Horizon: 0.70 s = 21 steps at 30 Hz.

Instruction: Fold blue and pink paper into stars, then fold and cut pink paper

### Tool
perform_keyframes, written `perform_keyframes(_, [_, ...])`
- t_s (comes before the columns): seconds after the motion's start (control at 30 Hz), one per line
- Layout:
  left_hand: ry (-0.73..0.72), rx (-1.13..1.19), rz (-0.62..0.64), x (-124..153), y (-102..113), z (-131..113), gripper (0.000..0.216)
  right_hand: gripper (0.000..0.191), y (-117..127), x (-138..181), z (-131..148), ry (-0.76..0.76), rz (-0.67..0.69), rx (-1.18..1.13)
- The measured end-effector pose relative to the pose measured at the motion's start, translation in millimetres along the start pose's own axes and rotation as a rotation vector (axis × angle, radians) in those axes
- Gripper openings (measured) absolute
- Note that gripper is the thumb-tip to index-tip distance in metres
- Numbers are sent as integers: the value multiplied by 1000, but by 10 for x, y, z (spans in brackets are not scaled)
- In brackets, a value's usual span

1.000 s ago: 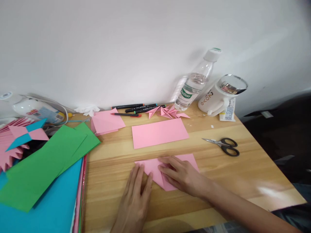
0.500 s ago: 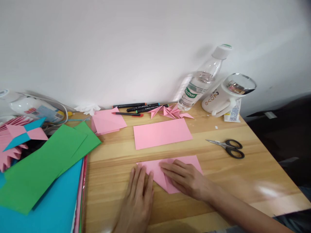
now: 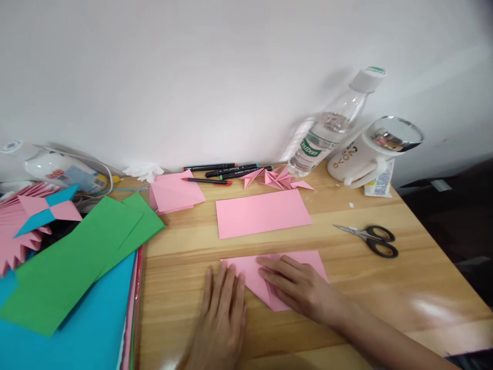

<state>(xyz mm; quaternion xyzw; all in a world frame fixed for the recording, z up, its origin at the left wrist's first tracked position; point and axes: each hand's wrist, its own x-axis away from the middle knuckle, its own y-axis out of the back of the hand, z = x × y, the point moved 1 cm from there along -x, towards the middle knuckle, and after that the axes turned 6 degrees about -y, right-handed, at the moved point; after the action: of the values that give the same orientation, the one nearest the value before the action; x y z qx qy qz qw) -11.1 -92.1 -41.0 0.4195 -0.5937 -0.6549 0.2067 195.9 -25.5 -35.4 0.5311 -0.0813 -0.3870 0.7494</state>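
A pink sheet of paper lies on the wooden desk, its left corner folded over so that a slanted edge runs down toward me. My left hand rests flat at that left end, fingers stretched, fingertips touching the paper's upper left corner. Across the middle of the same sheet lies my right hand, its fingers extended and pressing on the folded flap; part of the sheet is hidden under it. Just beyond, a second pink paper rectangle lies flat, touched by neither hand.
Black-handled scissors lie to the right. A water bottle and white mug stand by the wall near folded pink pieces and markers. Green paper strips lie on blue sheets at left.
The whole scene has shifted slightly to the right in view. Both hands stay in nearly the same places on the pink paper, and the fold looks the same.
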Motion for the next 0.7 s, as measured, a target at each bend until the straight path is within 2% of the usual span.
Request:
perform_keyframes(0.33, [17,-19,30,19,-21,7,50,28,-15,2,2,-11,20,-5])
perform_keyframes(0.7, [39,-16,-26,-41,-3,14,39,26,-29,15,-4,-3,22,6])
